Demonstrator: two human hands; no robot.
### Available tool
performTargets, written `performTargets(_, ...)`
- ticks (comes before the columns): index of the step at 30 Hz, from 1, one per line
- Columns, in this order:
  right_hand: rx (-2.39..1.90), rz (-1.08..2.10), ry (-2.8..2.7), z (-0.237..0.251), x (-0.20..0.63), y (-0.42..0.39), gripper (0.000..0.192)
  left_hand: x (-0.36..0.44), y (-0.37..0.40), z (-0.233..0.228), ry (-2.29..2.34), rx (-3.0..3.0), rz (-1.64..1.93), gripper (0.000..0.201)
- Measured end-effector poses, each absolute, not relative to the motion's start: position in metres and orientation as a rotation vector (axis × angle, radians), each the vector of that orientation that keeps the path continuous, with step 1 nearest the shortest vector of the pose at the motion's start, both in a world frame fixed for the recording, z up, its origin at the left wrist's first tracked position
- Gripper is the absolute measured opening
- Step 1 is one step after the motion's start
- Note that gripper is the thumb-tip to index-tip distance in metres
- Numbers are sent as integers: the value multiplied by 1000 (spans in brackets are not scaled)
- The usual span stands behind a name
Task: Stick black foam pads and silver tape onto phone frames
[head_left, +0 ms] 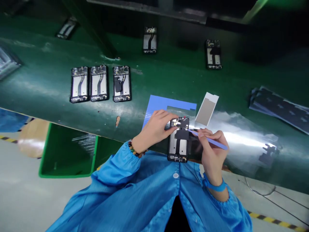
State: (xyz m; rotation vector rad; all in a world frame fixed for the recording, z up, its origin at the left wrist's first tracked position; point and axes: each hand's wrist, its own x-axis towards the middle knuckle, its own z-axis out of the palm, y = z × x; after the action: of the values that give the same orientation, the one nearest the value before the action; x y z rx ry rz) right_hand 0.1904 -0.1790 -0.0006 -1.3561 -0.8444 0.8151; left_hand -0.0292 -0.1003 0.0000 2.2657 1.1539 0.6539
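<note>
An opened phone (172,146) with its inner board and a dark flex strip showing lies at the table's front edge. My left hand (155,129) pinches the upper left side of this phone, thumb and fingers near its board. In my right hand (213,148) is a pair of purple tweezers (218,143), their tips touching or just above the phone's board at the upper right. Under the phone is a blue sheet (156,104) with a clear film on it. A grey and white card (207,109) lies just beyond my right hand.
Several more opened phones (98,83) lie on the green table (145,77). Dark sheets (282,106) are stacked at the right, near a clear film (236,145) with a dark cut piece (267,154). A green bin (67,175) stands below the left edge.
</note>
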Motion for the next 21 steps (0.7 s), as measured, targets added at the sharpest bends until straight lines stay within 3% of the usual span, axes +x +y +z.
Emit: performTargets(21,-1390,781,-885,-4,188,-178,36,-33,-99,1,1175,2289,639,33)
